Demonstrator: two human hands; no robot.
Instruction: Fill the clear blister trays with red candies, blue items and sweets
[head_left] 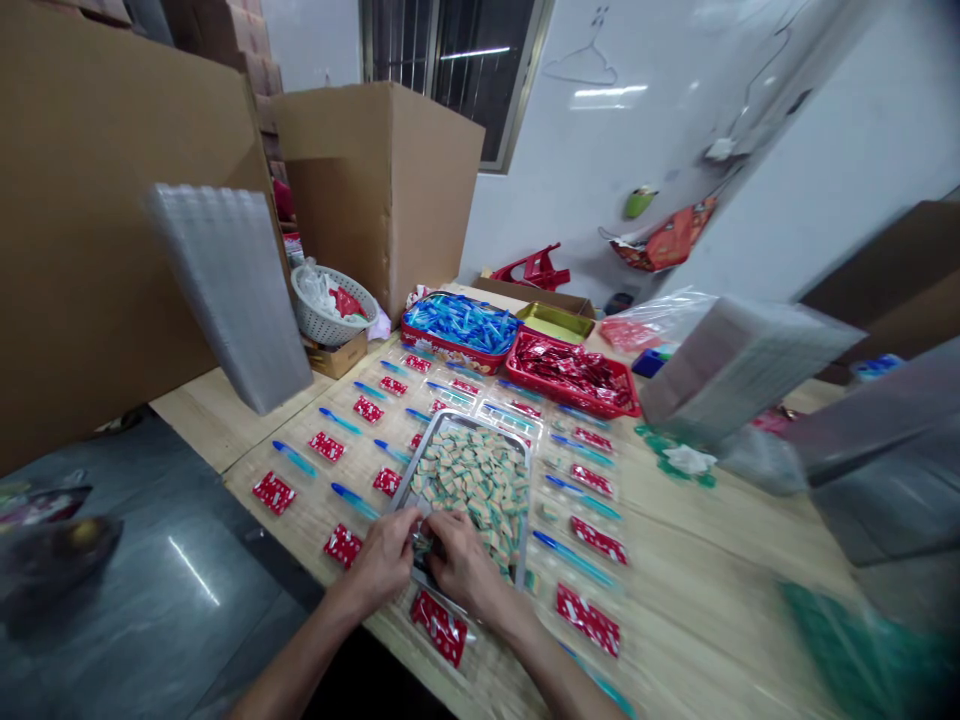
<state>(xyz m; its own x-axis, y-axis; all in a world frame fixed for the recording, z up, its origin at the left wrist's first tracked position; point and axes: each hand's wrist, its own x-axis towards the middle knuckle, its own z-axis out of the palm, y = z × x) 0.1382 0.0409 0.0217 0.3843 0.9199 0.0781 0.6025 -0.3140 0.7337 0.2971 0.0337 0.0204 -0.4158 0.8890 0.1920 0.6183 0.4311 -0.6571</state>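
Observation:
A metal tray [409, 480] heaped with small green-and-cream blocks [476, 470] lies in front of me on the table. At its near left corner my left hand [388, 552] is closed, fingertips pinched together. Right beside it, over the near end of the tray, my right hand [456, 560] is closed too, its fingers curled down among the blocks. What either hand grips is hidden. Around the tray, clear plastic trays lie in rows, with blue pens [352, 500] and red patterned packets [439, 626] in them.
Behind stand a tub of blue pens [461, 322], a red basket of red packets [574, 375] and a gold tray [556, 322]. Stacked clear trays rise at left [232, 290] and right [739, 365]. A white basket [330, 315] and large cartons [337, 180] border the left.

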